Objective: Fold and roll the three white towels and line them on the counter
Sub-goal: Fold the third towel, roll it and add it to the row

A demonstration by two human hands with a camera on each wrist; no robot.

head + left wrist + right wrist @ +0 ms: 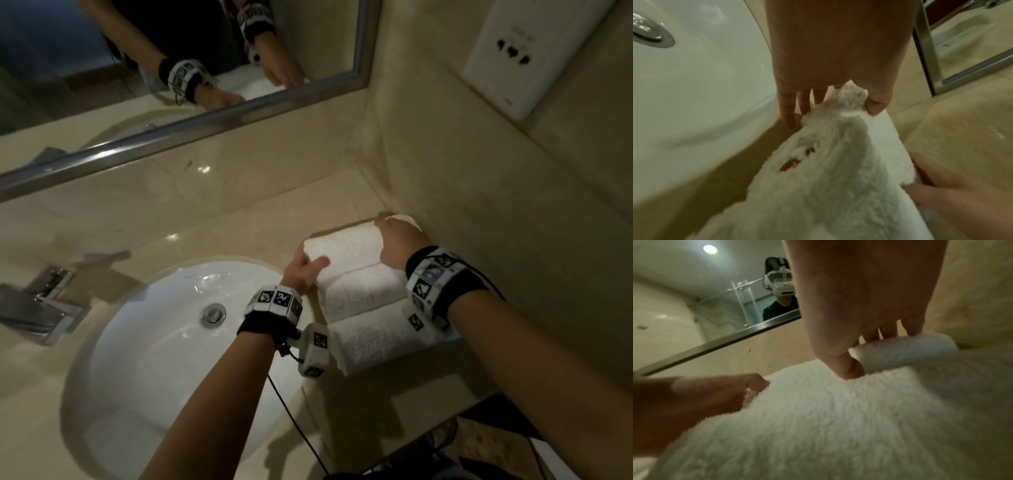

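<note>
Three rolled white towels lie side by side on the beige counter (212, 219), right of the sink. The near towel (376, 339) and middle towel (363, 291) touch each other. Both hands hold the far towel (346, 246), which sits against the middle one, close to the corner wall. My left hand (310, 257) grips its left end, thumb on top. My right hand (390, 233) grips its right end. In the left wrist view the left hand (830, 105) pinches the far towel (828, 162). The right wrist view shows my right hand (869, 353) curled over the roll (818, 418).
A white round sink (137, 342) with a metal drain (213, 314) lies left of the towels, with a chrome faucet (41, 308) at its left. A framed mirror (171, 68) runs along the back wall. The right wall (479, 171) carries a white socket plate (534, 58).
</note>
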